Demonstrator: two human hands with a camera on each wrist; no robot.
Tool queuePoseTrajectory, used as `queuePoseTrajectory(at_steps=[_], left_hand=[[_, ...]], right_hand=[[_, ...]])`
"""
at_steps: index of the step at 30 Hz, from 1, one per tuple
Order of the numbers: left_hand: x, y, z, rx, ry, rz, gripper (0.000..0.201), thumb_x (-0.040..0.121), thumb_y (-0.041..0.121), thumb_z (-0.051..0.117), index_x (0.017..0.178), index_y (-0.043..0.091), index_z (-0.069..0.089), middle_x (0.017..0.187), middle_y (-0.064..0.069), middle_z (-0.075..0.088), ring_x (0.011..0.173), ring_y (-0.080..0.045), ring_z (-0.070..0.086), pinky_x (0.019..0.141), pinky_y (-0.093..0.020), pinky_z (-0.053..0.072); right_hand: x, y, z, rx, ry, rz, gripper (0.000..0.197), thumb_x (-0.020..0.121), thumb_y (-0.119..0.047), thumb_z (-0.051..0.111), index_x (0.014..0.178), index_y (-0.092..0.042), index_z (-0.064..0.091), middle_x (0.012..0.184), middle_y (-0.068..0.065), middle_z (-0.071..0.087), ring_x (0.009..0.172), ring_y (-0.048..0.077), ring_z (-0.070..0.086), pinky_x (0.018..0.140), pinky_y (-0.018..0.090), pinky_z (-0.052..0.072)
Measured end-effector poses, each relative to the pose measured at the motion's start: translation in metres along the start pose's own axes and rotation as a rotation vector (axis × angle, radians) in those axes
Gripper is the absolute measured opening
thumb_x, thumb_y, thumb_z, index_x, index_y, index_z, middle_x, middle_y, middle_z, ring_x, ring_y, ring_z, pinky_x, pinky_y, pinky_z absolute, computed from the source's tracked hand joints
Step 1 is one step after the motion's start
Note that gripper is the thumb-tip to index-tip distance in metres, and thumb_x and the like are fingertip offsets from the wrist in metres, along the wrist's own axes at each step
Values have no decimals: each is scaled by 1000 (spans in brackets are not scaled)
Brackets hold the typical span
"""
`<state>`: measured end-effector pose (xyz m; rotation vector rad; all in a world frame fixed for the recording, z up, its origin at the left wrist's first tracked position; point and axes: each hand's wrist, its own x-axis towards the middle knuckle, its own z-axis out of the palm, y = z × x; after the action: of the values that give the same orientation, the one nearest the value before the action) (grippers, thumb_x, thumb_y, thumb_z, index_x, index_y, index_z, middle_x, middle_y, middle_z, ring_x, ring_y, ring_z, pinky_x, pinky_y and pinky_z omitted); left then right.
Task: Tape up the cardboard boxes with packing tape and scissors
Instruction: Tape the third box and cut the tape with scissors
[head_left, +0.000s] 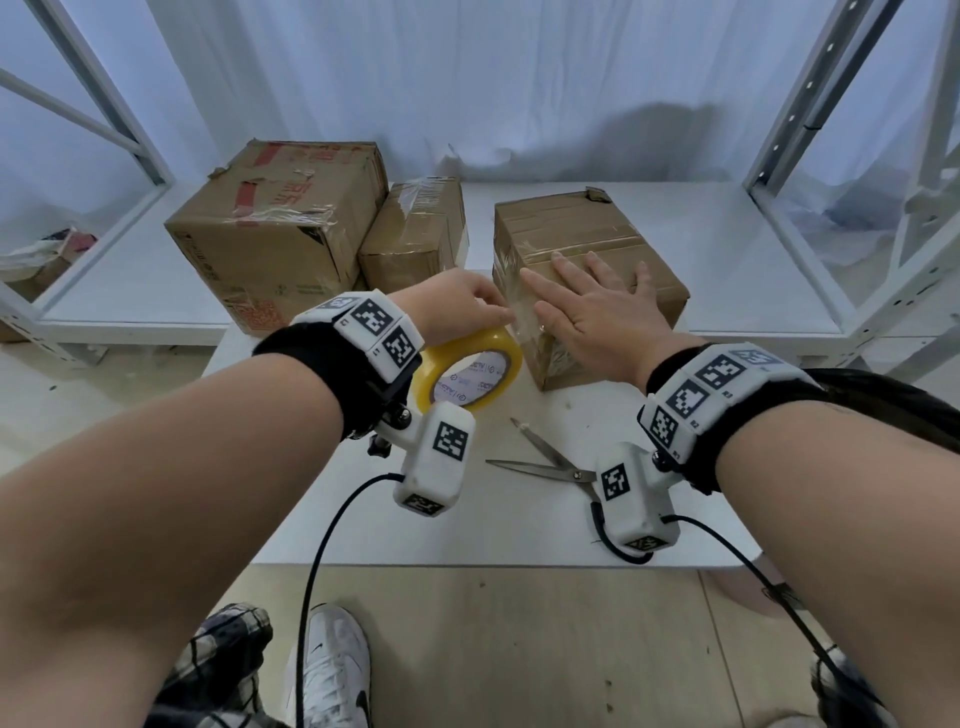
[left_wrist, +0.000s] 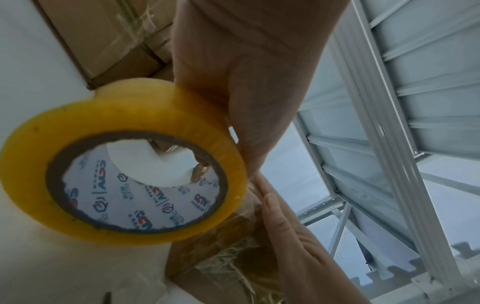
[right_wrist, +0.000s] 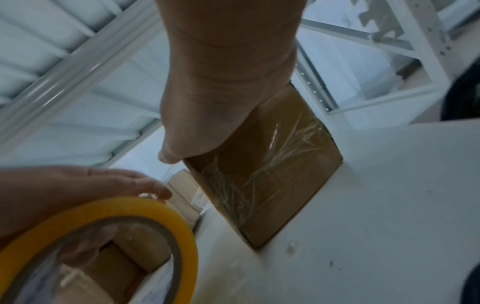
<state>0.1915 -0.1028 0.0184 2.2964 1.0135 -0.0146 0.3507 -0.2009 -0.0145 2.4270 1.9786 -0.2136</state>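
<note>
Both hands work one box (head_left: 587, 270); right hand (head_left: 592, 306) lies flat, pinning tape; left hand (head_left: 457, 306), at nine o'clock, grips the roll (head_left: 467, 371), keeping the strip taut; scissors (head_left: 550, 462) wait at six.

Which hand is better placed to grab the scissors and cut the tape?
Probably the right hand: it lies flat and open on the box, with the scissors below its wrist. The left hand holds the tape roll.

Bright yellow tape roll (head_left: 470, 371), brown core, its inner liner white with red-and-navy logos. Plain brown box (head_left: 587, 244) under glossy clear tape; the big box (head_left: 275, 228) carries red print. Silver scissors (head_left: 550, 460) on the white table (head_left: 467, 519). Black-and-white checker tags on both wristbands.
</note>
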Motion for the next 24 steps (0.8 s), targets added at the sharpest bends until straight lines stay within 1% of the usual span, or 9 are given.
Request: queuePoseTrajectory(at_steps=[3, 5, 8, 9, 11, 13, 15, 19, 24], left_hand=[[2, 3, 5, 73, 25, -1, 31, 97, 35, 52, 118, 15, 63, 103, 1, 57, 93, -15, 52, 80, -27, 42], [1, 3, 8, 99, 56, 9, 33, 97, 34, 52, 116, 12, 65, 103, -2, 60, 92, -15, 54, 79, -26, 43], [-2, 4, 13, 107, 100, 21, 33, 96, 33, 52, 113, 9, 66, 101, -4, 62, 91, -16, 55, 73, -25, 43], [-2, 4, 13, 109, 116, 25, 32, 95, 33, 53, 112, 9, 67, 98, -4, 62, 89, -17, 56, 69, -24, 43], [-8, 9, 12, 120, 137, 33, 32, 94, 32, 54, 109, 7, 68, 93, -4, 61, 85, -17, 55, 61, -23, 42], [-15, 13, 8, 125, 154, 43, 31, 94, 30, 55, 107, 6, 69, 93, -5, 62, 84, -17, 55, 61, -24, 42], [-20, 15, 5, 113, 180, 53, 31, 94, 30, 55, 107, 6, 69, 96, -7, 64, 85, -18, 55, 68, -26, 44], [-29, 17, 1, 146, 189, 63, 29, 94, 30, 55, 100, 5, 70, 98, -12, 66, 85, -20, 55, 74, -29, 43], [-26, 14, -2, 167, 190, 52, 23, 93, 32, 54, 80, 14, 57, 81, -9, 53, 74, -20, 48, 67, -30, 39]], right_hand=[[-2, -1, 0, 55, -11, 3, 53, 99, -56, 7, 151, -44, 1, 162, -9, -1, 149, 20, -4, 115, 59, -8], [-13, 3, -2, 78, 91, -57, 53, 101, -50, 16, 150, -33, 21, 159, 1, 18, 146, 24, 14, 116, 52, 3], [-38, 5, -2, 0, 343, -164, 31, 92, -38, 49, 110, -14, 54, 113, 10, 52, 107, 30, 48, 95, 43, 35], [-46, 5, -2, 32, 314, -193, 20, 89, -32, 57, 96, -14, 52, 98, 6, 53, 95, 29, 50, 84, 38, 39], [-67, 3, -3, 61, -21, -147, 19, 88, -30, 62, 85, -15, 52, 84, -1, 54, 85, 25, 54, 71, 31, 40], [-83, -2, 0, -1, -373, -41, 27, 87, -36, 66, 96, -10, 60, 94, 2, 60, 92, 24, 58, 73, 30, 43], [-96, -3, 13, -8, -497, 30, 45, 84, -39, 71, 114, -8, 56, 110, 5, 58, 102, 25, 56, 83, 32, 46], [-112, -11, 39, 40, -429, 137, 66, 78, -31, 75, 131, -16, 38, 112, 8, 53, 99, 30, 56, 89, 46, 50], [-119, -10, 40, 26, -363, 172, 52, 87, -20, 62, 134, -17, 39, 109, 4, 56, 102, 30, 53, 92, 38, 42]])
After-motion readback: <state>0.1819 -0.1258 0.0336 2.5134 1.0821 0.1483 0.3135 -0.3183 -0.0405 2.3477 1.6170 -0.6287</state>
